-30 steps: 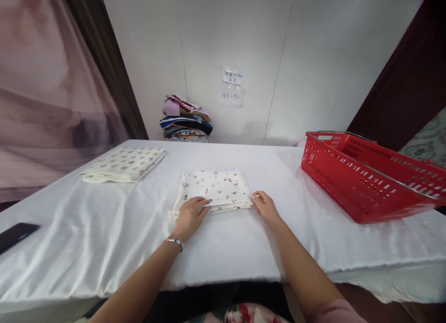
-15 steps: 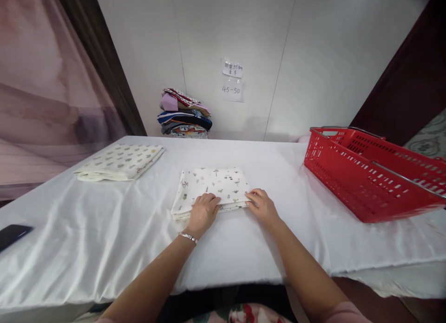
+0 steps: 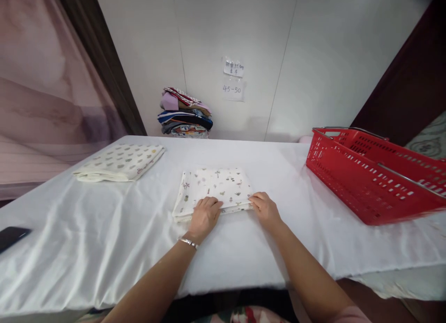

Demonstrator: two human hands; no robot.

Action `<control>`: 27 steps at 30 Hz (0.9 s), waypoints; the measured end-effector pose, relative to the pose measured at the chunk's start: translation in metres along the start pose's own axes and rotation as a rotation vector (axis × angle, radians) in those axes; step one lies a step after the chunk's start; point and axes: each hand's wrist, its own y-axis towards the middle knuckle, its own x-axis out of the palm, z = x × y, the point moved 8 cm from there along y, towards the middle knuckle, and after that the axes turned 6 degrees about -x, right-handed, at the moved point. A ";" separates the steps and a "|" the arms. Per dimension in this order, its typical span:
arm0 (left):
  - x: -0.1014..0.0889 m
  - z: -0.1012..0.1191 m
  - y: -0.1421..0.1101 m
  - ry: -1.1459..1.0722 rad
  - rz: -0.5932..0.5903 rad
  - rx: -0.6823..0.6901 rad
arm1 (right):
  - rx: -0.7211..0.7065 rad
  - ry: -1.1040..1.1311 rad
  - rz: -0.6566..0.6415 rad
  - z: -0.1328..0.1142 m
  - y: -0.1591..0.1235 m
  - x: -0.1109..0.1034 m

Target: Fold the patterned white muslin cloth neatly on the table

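Observation:
A folded white cloth (image 3: 216, 186) with small printed plants and figures lies flat in front of me on the white-covered table (image 3: 237, 253). My left hand (image 3: 206, 214) grips its near edge left of the middle, fingers on top and thumb at the fold. At the near right corner, my right hand (image 3: 265, 209) pinches the cloth between thumb and fingers. Several layers show along the near edge. Some of that edge is hidden under my left hand.
At the far left lies another folded cloth (image 3: 120, 162) with a heart-like print. A red plastic basket (image 3: 365, 183) stands at the right. Behind the table rises a stack of folded fabrics (image 3: 184, 114). A dark phone (image 3: 14, 237) rests at the left edge.
My right hand has shifted slightly right and closed into a pinch at the cloth's corner. My left hand stays nearly in place on the near edge.

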 end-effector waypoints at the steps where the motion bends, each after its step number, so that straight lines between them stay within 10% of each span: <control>1: 0.000 0.000 -0.001 0.002 0.000 0.007 | 0.000 -0.003 0.005 -0.001 0.000 -0.001; 20: -0.004 0.005 -0.015 0.050 0.029 0.060 | -0.270 -0.025 -0.187 -0.034 -0.003 0.030; 27: -0.036 -0.035 -0.043 0.114 0.053 -0.095 | -0.303 -0.126 -0.133 -0.034 -0.005 0.031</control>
